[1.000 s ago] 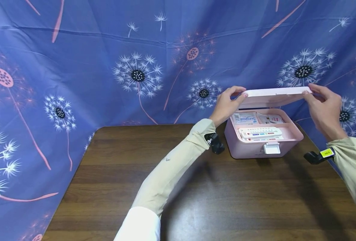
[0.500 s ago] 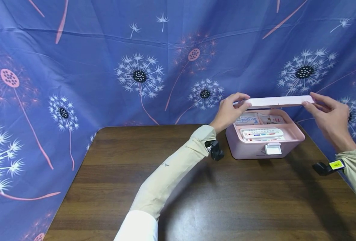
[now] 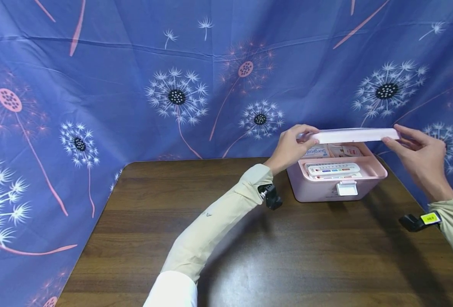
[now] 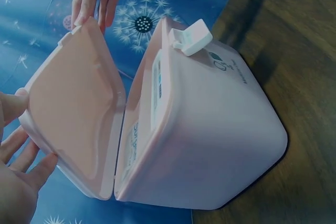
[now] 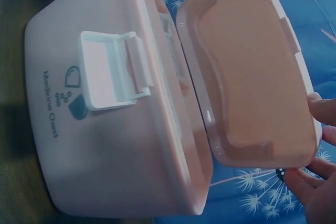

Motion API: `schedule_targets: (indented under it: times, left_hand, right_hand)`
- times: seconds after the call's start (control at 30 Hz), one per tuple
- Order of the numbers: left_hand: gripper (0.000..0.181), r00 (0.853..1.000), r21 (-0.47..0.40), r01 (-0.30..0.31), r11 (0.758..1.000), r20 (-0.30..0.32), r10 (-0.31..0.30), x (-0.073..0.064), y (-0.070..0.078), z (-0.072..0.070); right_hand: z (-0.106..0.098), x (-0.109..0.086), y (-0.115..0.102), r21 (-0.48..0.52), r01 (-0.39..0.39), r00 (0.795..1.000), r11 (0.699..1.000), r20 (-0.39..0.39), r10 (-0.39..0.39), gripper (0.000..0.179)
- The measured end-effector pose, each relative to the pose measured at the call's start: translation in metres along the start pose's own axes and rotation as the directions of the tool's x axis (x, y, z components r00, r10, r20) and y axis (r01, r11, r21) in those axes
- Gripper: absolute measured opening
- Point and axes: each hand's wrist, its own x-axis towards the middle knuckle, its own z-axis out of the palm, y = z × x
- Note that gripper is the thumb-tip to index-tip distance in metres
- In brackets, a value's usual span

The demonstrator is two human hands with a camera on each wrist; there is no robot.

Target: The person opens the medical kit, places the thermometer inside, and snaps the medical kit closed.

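A pink medicine chest (image 3: 318, 190) stands at the back right of the table, its hinged lid (image 3: 356, 135) partly raised. My left hand (image 3: 290, 145) grips the lid's left front corner between thumb and fingers. At the opposite corner, my right hand (image 3: 422, 155) pinches the lid the same way. Inside the chest lie a white thermometer card (image 3: 331, 169) in the front section and a packet marked "Surgical" (image 3: 315, 151) behind it. The white latch (image 3: 347, 188) hangs flipped out on the front wall; "Medicine Chest" is printed beside it in the right wrist view.
The chest stands on a brown wooden table (image 3: 226, 238). A blue curtain (image 3: 115, 85) with dandelion prints hangs right behind the table's back edge and down both sides.
Both hands have lowered the lid's front edge toward the chest, and it now covers more of the rear section. The chest itself has stayed in place.
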Motion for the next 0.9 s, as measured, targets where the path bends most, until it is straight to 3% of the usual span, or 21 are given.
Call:
schedule_targets:
  times: [0.33,0.53,0.9]
  left_hand:
    - [0.026,0.999,0.055,0.013,0.998,0.050,-0.016,-0.005,-0.001,0.003]
    - [0.026,0.997,0.053,0.001,0.999,0.078,-0.005,-0.009,0.000,0.005]
    - [0.025,0.994,0.103,-0.066,0.993,0.097,0.056,-0.014,-0.001,0.009]
  right_hand:
    - [-0.001,-0.011,0.004,0.043,-0.015,1.000,0.999,-0.005,0.016,0.050]
    - [-0.002,-0.017,0.006,0.018,-0.030,1.000,0.999,-0.006,0.031,0.051]
    - [-0.001,-0.022,0.008,0.049,-0.038,0.999,0.998,-0.004,0.038,0.053]
